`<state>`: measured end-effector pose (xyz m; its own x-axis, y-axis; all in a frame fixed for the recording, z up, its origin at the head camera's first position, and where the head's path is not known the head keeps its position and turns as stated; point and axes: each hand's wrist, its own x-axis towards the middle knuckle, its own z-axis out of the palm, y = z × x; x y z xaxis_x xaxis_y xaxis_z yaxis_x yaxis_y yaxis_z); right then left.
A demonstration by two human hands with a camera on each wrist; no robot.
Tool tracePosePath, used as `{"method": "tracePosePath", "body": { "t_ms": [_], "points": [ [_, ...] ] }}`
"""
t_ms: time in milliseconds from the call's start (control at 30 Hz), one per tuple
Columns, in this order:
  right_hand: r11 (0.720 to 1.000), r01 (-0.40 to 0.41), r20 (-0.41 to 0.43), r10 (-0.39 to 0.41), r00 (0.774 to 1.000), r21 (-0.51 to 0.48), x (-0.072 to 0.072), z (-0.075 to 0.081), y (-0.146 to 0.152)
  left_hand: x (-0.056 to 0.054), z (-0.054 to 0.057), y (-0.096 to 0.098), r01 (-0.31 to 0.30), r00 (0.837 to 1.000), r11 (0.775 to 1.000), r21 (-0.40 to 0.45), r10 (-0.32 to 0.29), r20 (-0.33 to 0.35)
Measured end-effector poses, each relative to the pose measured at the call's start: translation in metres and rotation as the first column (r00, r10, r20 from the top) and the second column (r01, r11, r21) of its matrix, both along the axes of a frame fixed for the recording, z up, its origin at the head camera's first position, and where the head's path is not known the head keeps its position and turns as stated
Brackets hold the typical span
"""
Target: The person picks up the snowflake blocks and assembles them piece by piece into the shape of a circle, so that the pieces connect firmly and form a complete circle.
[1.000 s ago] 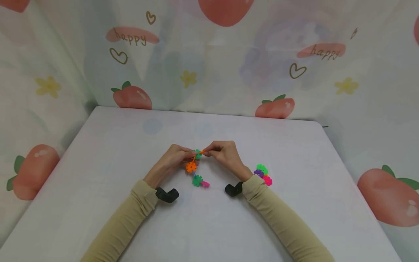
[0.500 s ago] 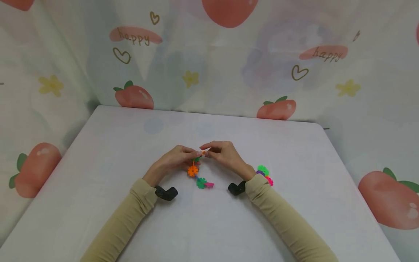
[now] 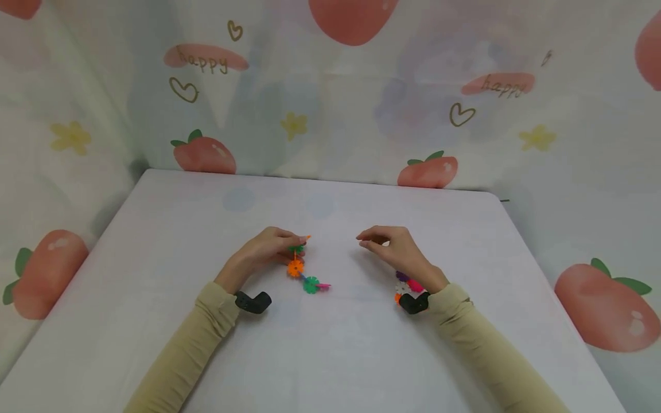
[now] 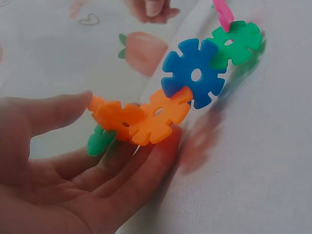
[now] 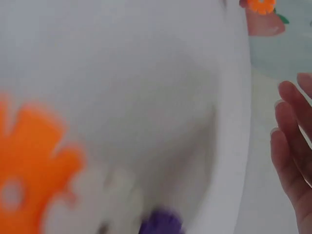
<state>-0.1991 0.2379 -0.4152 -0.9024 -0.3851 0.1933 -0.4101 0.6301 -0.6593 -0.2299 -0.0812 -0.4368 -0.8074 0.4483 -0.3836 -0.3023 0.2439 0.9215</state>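
Observation:
My left hand (image 3: 264,249) pinches one end of a chain of notched, snowflake-shaped plastic discs. In the left wrist view, the thumb lies against an orange disc (image 4: 119,117), with the other fingers behind and below. A green disc (image 4: 101,141) peeks out under it. Outward from the grip, the chain continues with another orange disc (image 4: 163,117), a blue disc (image 4: 180,70), a green disc (image 4: 246,46) and a pink disc (image 4: 224,14). Apart from the chain, my right hand (image 3: 397,248) hovers to the right, fingers loosely bent, with nothing visible between them.
Loose discs lie beneath the right wrist, partly hidden by it: a purple disc (image 3: 401,277), a pink disc (image 3: 415,285), a white disc (image 3: 402,288) and an orange disc (image 5: 29,170). All of this is on a white-covered table (image 3: 330,355), with a printed curtain (image 3: 341,115) behind.
My right hand has let go of the orange disc at the chain's end and moved right, above the loose discs. The left hand still holds the chain, slightly further left.

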Motion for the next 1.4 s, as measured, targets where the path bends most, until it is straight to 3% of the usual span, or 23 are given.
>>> {"method": "tracePosePath", "body": {
  "t_ms": [400,700,933,1267,1400],
  "points": [
    [0.978,0.098,0.086,-0.115,0.99,0.186,0.024,-0.003,0.065,0.0,-0.002,-0.001,0.008,1.0,1.0,-0.02,-0.008,-0.005],
    [0.951,0.139,0.107,-0.174,0.979,0.275,0.035,-0.004,0.093,0.0,-0.001,-0.001,0.011,1.0,0.999,-0.037,-0.011,0.007],
    [0.933,0.122,0.169,-0.188,0.968,0.337,0.044,-0.006,0.101,0.0,0.001,-0.001,0.014,1.0,1.0,-0.024,-0.014,0.018],
    [0.934,0.136,0.183,-0.205,0.962,0.33,0.045,-0.009,0.09,0.002,0.002,-0.002,0.022,1.0,1.0,-0.012,-0.021,0.02],
    [0.937,0.107,0.228,-0.19,0.955,0.333,0.046,-0.007,0.086,0.002,0.003,-0.001,0.017,1.0,1.0,-0.014,-0.017,0.021]
  ]
}}
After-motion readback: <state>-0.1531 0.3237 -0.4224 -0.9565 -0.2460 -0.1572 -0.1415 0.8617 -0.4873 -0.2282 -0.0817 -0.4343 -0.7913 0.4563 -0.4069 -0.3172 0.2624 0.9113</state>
